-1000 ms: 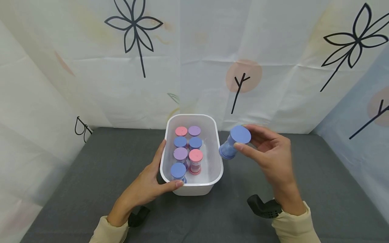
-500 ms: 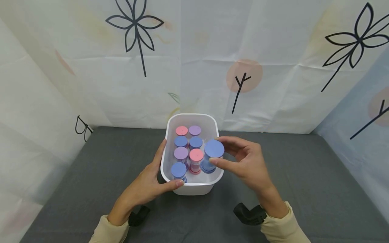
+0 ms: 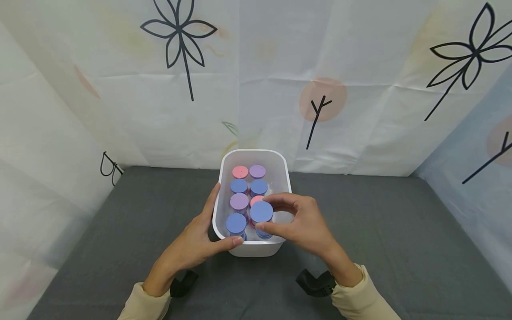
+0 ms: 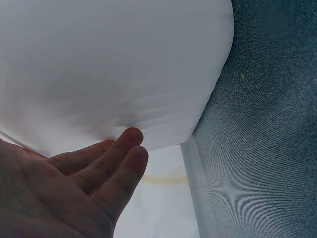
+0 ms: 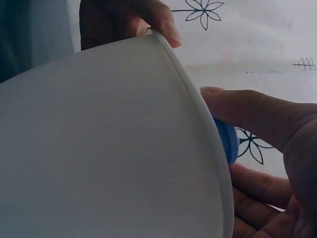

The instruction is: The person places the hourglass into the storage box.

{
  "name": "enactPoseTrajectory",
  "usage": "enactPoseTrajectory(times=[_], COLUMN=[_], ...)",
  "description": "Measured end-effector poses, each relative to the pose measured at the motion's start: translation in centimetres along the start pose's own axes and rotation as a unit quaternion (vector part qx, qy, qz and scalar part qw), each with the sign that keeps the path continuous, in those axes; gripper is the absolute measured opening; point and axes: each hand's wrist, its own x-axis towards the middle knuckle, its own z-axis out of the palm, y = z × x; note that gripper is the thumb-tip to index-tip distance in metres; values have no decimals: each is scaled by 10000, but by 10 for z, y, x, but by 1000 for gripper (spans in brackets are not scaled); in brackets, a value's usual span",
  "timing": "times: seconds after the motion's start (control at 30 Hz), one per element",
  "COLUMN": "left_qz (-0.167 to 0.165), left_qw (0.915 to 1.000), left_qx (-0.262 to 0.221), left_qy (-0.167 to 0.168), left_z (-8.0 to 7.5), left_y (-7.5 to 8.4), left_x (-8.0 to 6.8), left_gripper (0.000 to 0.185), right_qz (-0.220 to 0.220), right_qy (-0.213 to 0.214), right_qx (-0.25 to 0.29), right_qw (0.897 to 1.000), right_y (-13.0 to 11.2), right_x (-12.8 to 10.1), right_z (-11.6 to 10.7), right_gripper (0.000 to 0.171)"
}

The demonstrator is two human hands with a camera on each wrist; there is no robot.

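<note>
A white plastic bin (image 3: 253,250) stands on the dark cloth with several upright sand timers in it, with blue, purple and pink ends. My left hand (image 3: 192,240) holds the bin at its left front corner, thumb over the rim, fingers along the outer wall. Between thumb and fingers, my right hand (image 3: 306,224) pinches a blue sand timer (image 3: 262,211) by its top, inside the front right of the bin. It partly hides a pink sand timer (image 3: 257,200). Beside it, to the left, is another blue sand timer (image 3: 236,223). Whether the held timer touches the bin floor, I cannot tell.
Dark grey cloth (image 3: 384,231) covers the table around the bin. A white patterned curtain (image 3: 272,120) hangs close behind the bin, with more fabric at both sides. The bin's high rim encloses the timers.
The right hand has carried the blue sand timer leftward from beyond the bin's right side, over the rim and into the front right of the bin. The left hand has stayed in place.
</note>
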Motion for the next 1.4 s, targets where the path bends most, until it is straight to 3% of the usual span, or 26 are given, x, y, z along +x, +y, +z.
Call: enactPoseTrajectory(times=[0.27, 0.57, 0.77, 0.9, 1.4], left_qz=[150, 65, 87, 87, 43], left_qw=[9998, 10000, 10000, 10000, 10000], left_qx=[-79, -5, -13, -6, -33], left_qy=[-34, -17, -37, -38, -55], left_z=[0, 1, 1, 1, 1], left_y=[-1, 0, 0, -1, 1], left_x=[1, 1, 1, 1, 0], left_gripper=[120, 119, 119, 119, 119], right_qz=[142, 411, 509, 562, 701], right_qy=[-367, -1062, -1442, -1478, -1170], right_qx=[-1283, -2690, -3343, -3606, -3716], right_qw=[9910, 9564, 9300, 9192, 9183], right_y=[-6, -15, -16, -15, -14], right_x=[6, 20, 28, 30, 29], right_z=[1, 4, 8, 12, 22], right_gripper=[45, 27, 25, 25, 30])
